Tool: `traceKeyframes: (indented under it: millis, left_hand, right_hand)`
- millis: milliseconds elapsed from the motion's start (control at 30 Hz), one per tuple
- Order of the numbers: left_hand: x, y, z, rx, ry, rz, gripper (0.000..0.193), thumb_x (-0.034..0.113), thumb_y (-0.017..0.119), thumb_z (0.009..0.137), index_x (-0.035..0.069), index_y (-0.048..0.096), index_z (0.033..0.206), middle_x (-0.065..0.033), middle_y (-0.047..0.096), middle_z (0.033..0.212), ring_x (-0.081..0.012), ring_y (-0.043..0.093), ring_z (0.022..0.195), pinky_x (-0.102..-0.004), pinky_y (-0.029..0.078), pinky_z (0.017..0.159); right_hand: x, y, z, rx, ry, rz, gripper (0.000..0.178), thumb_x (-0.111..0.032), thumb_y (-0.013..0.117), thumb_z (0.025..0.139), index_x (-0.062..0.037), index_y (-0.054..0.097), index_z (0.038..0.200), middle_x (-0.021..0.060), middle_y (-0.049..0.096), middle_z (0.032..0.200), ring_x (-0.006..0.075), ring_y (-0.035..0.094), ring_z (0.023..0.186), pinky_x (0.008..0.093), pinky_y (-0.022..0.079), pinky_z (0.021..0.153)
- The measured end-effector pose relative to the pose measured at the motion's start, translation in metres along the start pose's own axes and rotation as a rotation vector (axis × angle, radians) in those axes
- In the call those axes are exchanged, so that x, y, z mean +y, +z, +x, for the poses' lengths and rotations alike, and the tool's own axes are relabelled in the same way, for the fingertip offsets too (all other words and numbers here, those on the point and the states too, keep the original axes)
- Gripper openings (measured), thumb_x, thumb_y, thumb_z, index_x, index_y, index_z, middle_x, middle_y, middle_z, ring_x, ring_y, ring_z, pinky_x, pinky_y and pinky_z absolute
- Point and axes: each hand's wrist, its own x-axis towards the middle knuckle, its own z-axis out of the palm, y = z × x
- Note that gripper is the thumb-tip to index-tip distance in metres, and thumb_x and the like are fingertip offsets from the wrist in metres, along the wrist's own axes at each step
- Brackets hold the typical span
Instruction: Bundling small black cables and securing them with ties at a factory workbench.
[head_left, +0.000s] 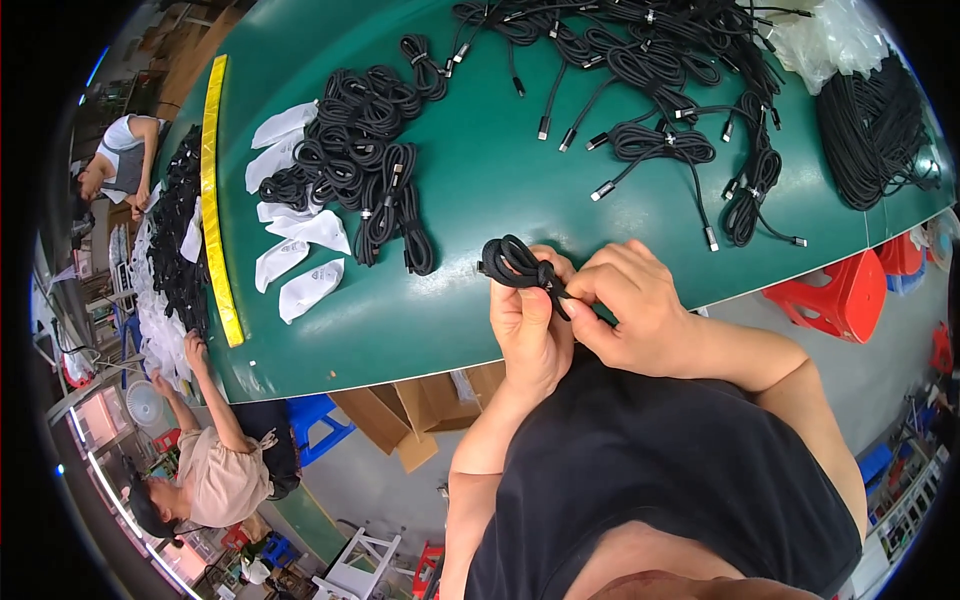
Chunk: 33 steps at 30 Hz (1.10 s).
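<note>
A coiled black braided cable (515,262) is held up over the table's near edge between my two hands. My left hand (533,335) grips the coil from below, thumb and fingers closed around it. My right hand (625,305) pinches at the coil's right end, near the band around its middle; what exactly the fingertips hold is too small to tell. To the left lies a pile of bundled black cables (365,140). Ahead and to the right, loosely coiled cables (660,145) with metal plugs spread over the green table (480,170).
White paper-like sleeves (312,288) lie beside the left pile. A yellow strip (215,200) runs along the table; beyond it two people handle black cables. At the right are a thick hank of black cord (870,135), clear plastic bags (825,40) and a red stool (840,300). Cardboard boxes (430,405) stand below.
</note>
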Motion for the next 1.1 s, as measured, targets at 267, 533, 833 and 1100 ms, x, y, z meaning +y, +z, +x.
traceKeyframes:
  millis: [267, 533, 833, 1100]
  left_hand:
    - [-0.001, 0.003, -0.003, -0.005, -0.076, 0.010, 0.041, 0.040, 0.058, 0.084, 0.005, 0.046, 0.103, -0.0038, 0.049, 0.091, -0.0120, 0.048, 0.081, -0.0262, 0.042, 0.071]
    - [-0.003, -0.005, 0.011, 0.003, 0.073, -0.116, 0.034, 0.031, 0.057, 0.088, 0.005, 0.046, 0.106, -0.0048, 0.050, 0.093, -0.0135, 0.048, 0.083, -0.0276, 0.041, 0.075]
    - [0.005, -0.010, 0.014, -0.020, -0.119, -0.102, 0.037, 0.037, 0.049, 0.091, 0.002, 0.050, 0.105, -0.0071, 0.055, 0.093, -0.0137, 0.052, 0.082, -0.0285, 0.044, 0.073]
    - [0.008, -0.011, 0.014, -0.061, -0.335, 0.028, 0.034, 0.035, 0.049, 0.091, 0.002, 0.054, 0.094, -0.0060, 0.058, 0.074, -0.0128, 0.054, 0.066, -0.0255, 0.044, 0.060]
  right_hand:
    - [0.000, 0.004, 0.001, 0.050, -0.002, -0.017, 0.017, -0.007, 0.065, 0.067, -0.0065, 0.050, 0.076, 0.0054, 0.051, 0.068, 0.0231, 0.051, 0.061, 0.0357, 0.035, 0.056]
    - [0.006, 0.002, 0.002, -0.085, 0.064, -0.042, 0.015, -0.008, 0.065, 0.067, -0.0067, 0.051, 0.071, 0.0048, 0.052, 0.066, 0.0232, 0.052, 0.060, 0.0358, 0.037, 0.058]
    - [0.015, -0.013, 0.022, -0.032, 0.057, -0.100, 0.021, -0.019, 0.070, 0.070, -0.0056, 0.057, 0.081, 0.0061, 0.052, 0.070, 0.0249, 0.053, 0.064, 0.0369, 0.042, 0.055]
    - [0.030, -0.014, 0.037, -0.067, -0.201, -0.291, 0.017, -0.009, 0.066, 0.069, -0.0017, 0.054, 0.079, 0.0078, 0.054, 0.073, 0.0216, 0.055, 0.065, 0.0306, 0.047, 0.050]
